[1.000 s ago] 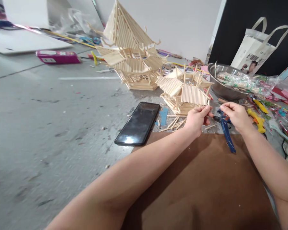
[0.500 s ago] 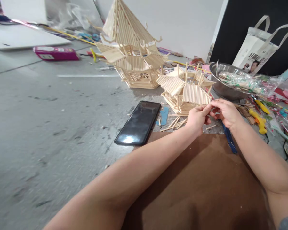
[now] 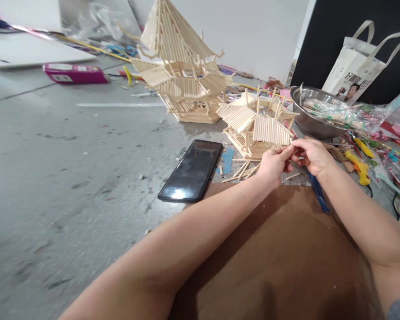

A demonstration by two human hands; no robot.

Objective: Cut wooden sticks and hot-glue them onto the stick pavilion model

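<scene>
Two closed pinches — left hand (image 3: 276, 163) and right hand (image 3: 312, 156), fingertips together, cannot tell on what | at near right corner of smaller stick pavilion (image 3: 271, 130), on floor (image 3: 96, 173) right of phone (image 3: 191, 171) — blue tool (image 3: 318, 193) below right hand

Striped in pale straw on the smaller stick model (image 3: 272, 130), black on the phone (image 3: 191, 171), brown across the sheet (image 3: 270, 249).

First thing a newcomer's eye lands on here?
Probably the tall stick pagoda with its steep pointed roof, at the top centre. Next, the smaller stick model in front and to its right, with the left hand and right hand close together at its near right corner. A black phone lies left of them.
</scene>
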